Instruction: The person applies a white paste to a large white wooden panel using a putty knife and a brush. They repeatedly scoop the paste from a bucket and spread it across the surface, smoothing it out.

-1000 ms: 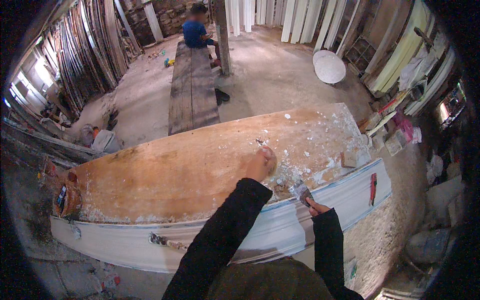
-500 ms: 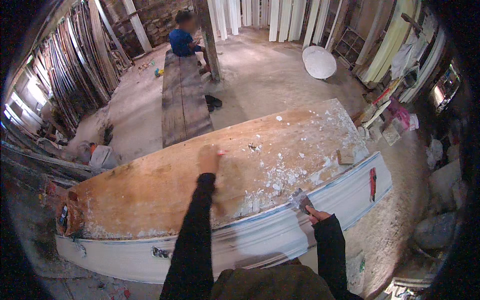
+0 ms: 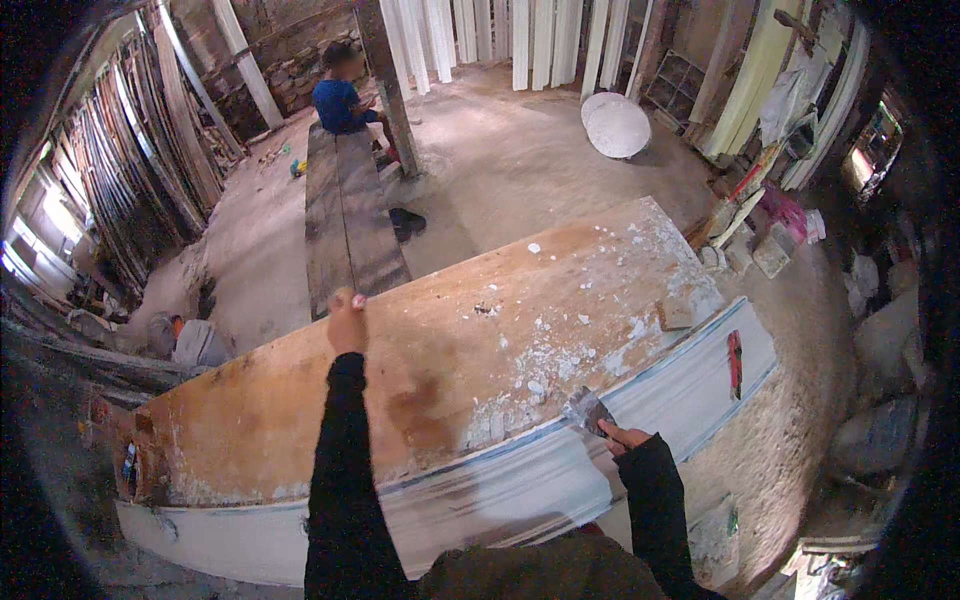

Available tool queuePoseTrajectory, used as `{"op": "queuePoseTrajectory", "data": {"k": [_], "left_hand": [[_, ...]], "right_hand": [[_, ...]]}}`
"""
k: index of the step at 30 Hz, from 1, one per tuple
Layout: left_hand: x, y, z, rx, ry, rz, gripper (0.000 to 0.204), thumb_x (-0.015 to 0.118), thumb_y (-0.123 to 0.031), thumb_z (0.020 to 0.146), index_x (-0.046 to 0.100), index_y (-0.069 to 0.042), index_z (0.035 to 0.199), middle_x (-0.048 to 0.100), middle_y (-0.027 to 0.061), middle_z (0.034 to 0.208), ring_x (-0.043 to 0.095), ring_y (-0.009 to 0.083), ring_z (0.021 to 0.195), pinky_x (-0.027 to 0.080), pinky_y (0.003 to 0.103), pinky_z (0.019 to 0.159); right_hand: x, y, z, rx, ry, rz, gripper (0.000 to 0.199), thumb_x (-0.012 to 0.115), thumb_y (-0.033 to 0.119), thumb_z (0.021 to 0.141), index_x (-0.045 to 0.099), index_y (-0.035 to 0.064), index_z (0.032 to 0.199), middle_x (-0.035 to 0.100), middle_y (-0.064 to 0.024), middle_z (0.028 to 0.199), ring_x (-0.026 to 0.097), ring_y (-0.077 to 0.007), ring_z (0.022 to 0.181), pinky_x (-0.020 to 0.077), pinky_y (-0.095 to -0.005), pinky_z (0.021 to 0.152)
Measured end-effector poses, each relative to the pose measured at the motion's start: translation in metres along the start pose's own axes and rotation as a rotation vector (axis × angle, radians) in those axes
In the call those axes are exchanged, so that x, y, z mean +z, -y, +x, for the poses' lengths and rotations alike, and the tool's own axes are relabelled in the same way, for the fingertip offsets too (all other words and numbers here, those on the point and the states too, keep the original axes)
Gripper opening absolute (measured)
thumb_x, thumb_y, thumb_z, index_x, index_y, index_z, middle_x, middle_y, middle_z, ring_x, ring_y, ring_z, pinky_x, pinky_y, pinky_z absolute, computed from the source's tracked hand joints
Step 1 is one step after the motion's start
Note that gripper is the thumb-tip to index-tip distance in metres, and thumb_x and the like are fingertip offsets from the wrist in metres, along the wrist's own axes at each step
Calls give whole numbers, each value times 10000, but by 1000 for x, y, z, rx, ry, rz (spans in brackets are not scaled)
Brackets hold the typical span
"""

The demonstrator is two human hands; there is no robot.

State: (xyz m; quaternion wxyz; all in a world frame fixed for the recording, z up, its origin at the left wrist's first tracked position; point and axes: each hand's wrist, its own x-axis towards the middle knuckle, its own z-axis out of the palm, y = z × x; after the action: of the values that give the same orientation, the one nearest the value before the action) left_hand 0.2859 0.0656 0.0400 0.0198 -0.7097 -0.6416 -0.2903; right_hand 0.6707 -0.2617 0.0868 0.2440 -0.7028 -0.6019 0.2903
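Observation:
My left hand (image 3: 347, 328) is raised over the far edge of a wooden tabletop (image 3: 300, 400). Its fingers are closed, with a bit of red and white showing at them, too small to name. In my right hand (image 3: 627, 438) is a putty knife (image 3: 590, 408), its whitish blade above the near edge of the wood. Along that edge runs a long white moulding (image 3: 520, 470) with blue-grey streaks. On the moulding's right end lies a red utility knife (image 3: 735, 365). White flakes and crumbs (image 3: 535, 370) are scattered over the right half of the wood.
A small wood block (image 3: 674, 317) lies on the tabletop's right end. Beyond stands a plank bench (image 3: 345, 220), where a person in blue (image 3: 340, 105) sits beside a post (image 3: 388, 90). A white round disc (image 3: 615, 126) rests on the floor. Long strips (image 3: 130, 140) lean at left.
My left hand has swung left and away from me, from mid-tabletop to the far edge. My right hand keeps the putty knife near the moulding. The view has shifted slightly.

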Motion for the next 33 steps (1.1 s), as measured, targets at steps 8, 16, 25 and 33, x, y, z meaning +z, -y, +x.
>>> {"op": "queuePoseTrajectory", "data": {"k": [8, 16, 25, 33], "left_hand": [[97, -70, -9, 237, 336, -234, 303, 540, -264, 714, 547, -126, 983, 551, 92, 968, 529, 253, 867, 400, 334, 763], [41, -245, -48, 170, 289, -765, 196, 460, -183, 795, 505, -67, 946, 557, 117, 867, 545, 265, 766, 427, 341, 675], [28, -30, 18, -48, 57, 58, 243, 502, -147, 725, 501, -110, 965, 506, 139, 901, 516, 316, 810, 433, 400, 645], [142, -159, -4, 67, 158, -415, 219, 490, -146, 755, 499, -53, 953, 546, 132, 884, 553, 306, 676, 441, 386, 629]], "right_hand": [[-21, -16, -37, 146, -12, -2, 342, 490, 250, 790, 476, 219, 1130, 500, -139, 658, 511, -242, 597, 409, -332, 539], [-14, -15, -24, -25, -83, 7, 317, 518, 204, 781, 520, 166, 1095, 431, -61, 560, 448, -146, 525, 369, -285, 489], [-16, -43, 12, -342, 81, 164, 374, 491, 174, 790, 443, 168, 1161, 471, -116, 573, 448, -222, 489, 379, -326, 479], [-82, -102, 49, -383, 339, 47, 480, 483, 92, 769, 344, 219, 1211, 556, -149, 730, 531, -312, 621, 427, -375, 558]]}}
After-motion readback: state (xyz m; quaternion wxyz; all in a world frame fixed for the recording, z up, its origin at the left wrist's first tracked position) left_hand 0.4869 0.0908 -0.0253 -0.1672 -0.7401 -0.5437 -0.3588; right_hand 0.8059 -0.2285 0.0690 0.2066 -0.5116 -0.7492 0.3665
